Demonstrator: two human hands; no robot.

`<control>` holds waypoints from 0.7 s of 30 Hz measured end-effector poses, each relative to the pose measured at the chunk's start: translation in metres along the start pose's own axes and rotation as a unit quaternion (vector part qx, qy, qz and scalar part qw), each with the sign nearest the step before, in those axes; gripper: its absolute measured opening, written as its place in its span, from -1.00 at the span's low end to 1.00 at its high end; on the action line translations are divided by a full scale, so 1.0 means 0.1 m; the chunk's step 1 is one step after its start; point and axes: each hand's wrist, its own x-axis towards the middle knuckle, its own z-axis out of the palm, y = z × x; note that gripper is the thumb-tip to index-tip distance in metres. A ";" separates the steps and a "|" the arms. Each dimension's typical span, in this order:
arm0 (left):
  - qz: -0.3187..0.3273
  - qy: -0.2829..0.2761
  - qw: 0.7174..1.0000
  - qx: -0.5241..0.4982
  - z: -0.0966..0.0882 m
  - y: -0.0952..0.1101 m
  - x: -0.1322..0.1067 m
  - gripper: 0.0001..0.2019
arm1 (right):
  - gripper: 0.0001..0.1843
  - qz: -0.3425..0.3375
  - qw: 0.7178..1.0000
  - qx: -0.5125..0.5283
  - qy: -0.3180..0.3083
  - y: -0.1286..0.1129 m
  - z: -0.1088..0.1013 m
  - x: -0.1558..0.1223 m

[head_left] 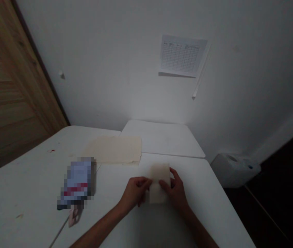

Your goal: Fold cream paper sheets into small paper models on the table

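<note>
Between my two hands is a small cream rectangular piece (159, 191), either folded cloth or paper; I cannot tell which. My left hand (135, 191) pinches its left edge with thumb and fingertips. From the other side my right hand (175, 189) grips it, thumb lying on the front face and fingers around the right edge. The piece is held above the white table near its front. Farther back and to the left lies a larger flat cream sheet or stack of sheets (118, 148), its edges slightly uneven.
A blurred-out blue and white item (77, 181) lies on the white table (115, 220) at left, with a small pinkish object (74, 216) below it. A printed sheet (182, 57) hangs on the wall. A whitish container (232, 168) stands beyond the table's right edge.
</note>
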 end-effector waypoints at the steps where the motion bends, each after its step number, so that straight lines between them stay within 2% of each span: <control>1: -0.010 -0.027 1.000 0.011 0.01 -0.02 0.00 -0.58 | -0.13 0.000 1.000 0.001 0.017 0.01 -0.01 0.01; 4: -0.031 -0.085 0.995 0.035 0.04 -0.07 -0.01 -0.56 | -0.09 0.007 0.999 0.004 0.045 0.05 -0.04 0.05; 7: -0.036 -0.106 0.993 0.042 0.04 -0.08 -0.02 -0.53 | -0.09 0.006 0.999 0.010 0.049 0.07 -0.05 0.06; 13: -0.028 -0.089 0.995 0.033 0.05 -0.04 -0.03 -0.53 | -0.06 0.027 0.999 0.016 0.014 0.05 -0.06 0.06; 16: -0.004 -0.047 0.999 0.026 0.03 -0.05 -0.04 -0.58 | 0.01 0.040 0.999 0.012 -0.007 0.03 -0.10 0.07; 18: 0.079 0.010 0.995 0.065 -0.01 -0.05 -0.05 -0.67 | 0.03 0.049 0.999 0.012 -0.003 0.02 -0.13 0.07; 19: 0.152 0.036 0.982 0.104 -0.04 -0.04 -0.07 -0.72 | 0.04 0.056 0.998 0.017 -0.001 0.02 -0.14 0.08; 20: 0.238 0.053 0.958 0.154 -0.07 -0.03 -0.08 -0.73 | 0.06 0.065 0.998 0.026 -0.002 0.03 -0.15 0.08; 21: 0.325 0.056 0.921 0.206 -0.09 -0.01 -0.09 -0.70 | 0.07 0.073 0.997 0.038 -0.006 0.03 -0.16 0.08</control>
